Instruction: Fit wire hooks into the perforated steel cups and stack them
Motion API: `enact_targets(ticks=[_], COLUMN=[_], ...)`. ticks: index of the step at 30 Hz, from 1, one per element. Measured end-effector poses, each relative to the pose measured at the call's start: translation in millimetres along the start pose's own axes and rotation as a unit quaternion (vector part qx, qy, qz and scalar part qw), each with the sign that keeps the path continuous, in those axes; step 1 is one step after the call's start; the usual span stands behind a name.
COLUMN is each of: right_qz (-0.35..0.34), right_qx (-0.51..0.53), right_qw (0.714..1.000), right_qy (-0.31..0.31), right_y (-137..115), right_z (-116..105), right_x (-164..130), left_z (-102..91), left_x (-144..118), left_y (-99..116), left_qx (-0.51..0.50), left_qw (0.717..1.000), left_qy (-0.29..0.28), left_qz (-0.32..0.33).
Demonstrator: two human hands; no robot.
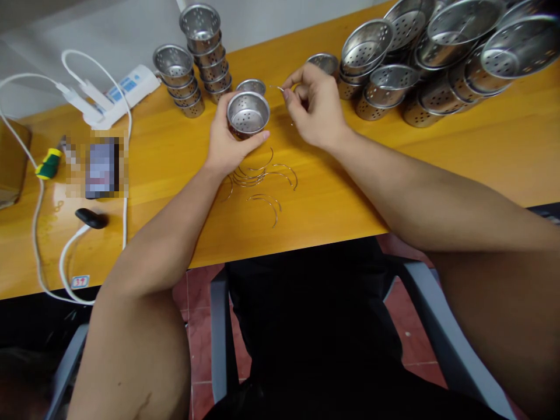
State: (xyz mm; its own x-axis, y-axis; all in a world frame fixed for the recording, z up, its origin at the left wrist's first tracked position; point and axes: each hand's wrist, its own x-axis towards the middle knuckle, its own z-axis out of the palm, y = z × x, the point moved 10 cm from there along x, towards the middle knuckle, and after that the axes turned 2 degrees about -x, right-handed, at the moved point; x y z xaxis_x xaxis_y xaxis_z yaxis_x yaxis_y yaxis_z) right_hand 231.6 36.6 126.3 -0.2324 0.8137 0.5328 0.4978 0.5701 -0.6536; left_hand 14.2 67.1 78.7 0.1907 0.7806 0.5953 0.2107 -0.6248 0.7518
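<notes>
My left hand point(228, 137) is wrapped round a perforated metal cup point(248, 114), its open mouth tilted up towards me. To its right, my right hand point(314, 105) pinches a thin curved wire point(277, 88) between thumb and fingertips. The wire's tip points left and stays apart from the cup. Below the cup, several loose curved wires point(250, 179) lie on the table. Just behind the held cup stands another metal cup point(251, 87), partly hidden. A further cup point(324, 62) is partly covered by my right hand.
Stacks of perforated cups stand at the back left point(205, 52) and fill the back right point(437, 64). On the left of the wooden table point(166, 216) are a white power strip point(126, 93) with cables, a blurred phone point(102, 168), a yellow-green handle point(49, 164) and a black object point(91, 218).
</notes>
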Motion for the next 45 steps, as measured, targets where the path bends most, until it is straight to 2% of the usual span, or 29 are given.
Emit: enact_targets(ticks=[3,6,10,14,18,23,32,36,39,45], right_qz=[0.016,0.001,-0.006,-0.002,-0.002,0.011,0.001,-0.03,-0.06,-0.059], right_qx=[-0.019,0.0,0.004,-0.004,0.008,-0.005,0.022,0.054,0.085,0.096], right_qw=[1.0,1.0,1.0,1.0,1.0,1.0,1.0,0.998,0.994,0.993], right_qy=[-0.016,-0.006,0.006,-0.01,-0.007,-0.002,0.012,0.021,0.035,0.026], right_y=[3,1,3,3,-2,3,4,1,1,7], right_z=[2,1,2,3,0,1,2,1,1,4], right_x=[0,0,1,1,0,0,2,2,4,6], left_z=[-5.9,-15.3,-10.8,-4.0,-3.4,-8.0,-5.8,-3.1,-0.6,-3.4], left_x=[1,-1,-2,-2,1,-1,1,0,-2,-5], left_y=[-1,3,-4,5,6,-3,-9,-21,-26,-26], left_qx=[-0.003,0.003,0.024,-0.008,-0.008,-0.002,-0.037,-0.027,-0.019,-0.034], left_qw=[0.999,0.996,0.999,1.0,1.0,0.999,0.999,1.0,0.998,0.991], left_qy=[0.014,0.047,0.023,0.0,0.011,0.042,0.016,0.001,-0.014,0.031], left_qz=[0.032,0.076,0.021,0.016,0.01,0.025,-0.014,0.005,0.051,0.126])
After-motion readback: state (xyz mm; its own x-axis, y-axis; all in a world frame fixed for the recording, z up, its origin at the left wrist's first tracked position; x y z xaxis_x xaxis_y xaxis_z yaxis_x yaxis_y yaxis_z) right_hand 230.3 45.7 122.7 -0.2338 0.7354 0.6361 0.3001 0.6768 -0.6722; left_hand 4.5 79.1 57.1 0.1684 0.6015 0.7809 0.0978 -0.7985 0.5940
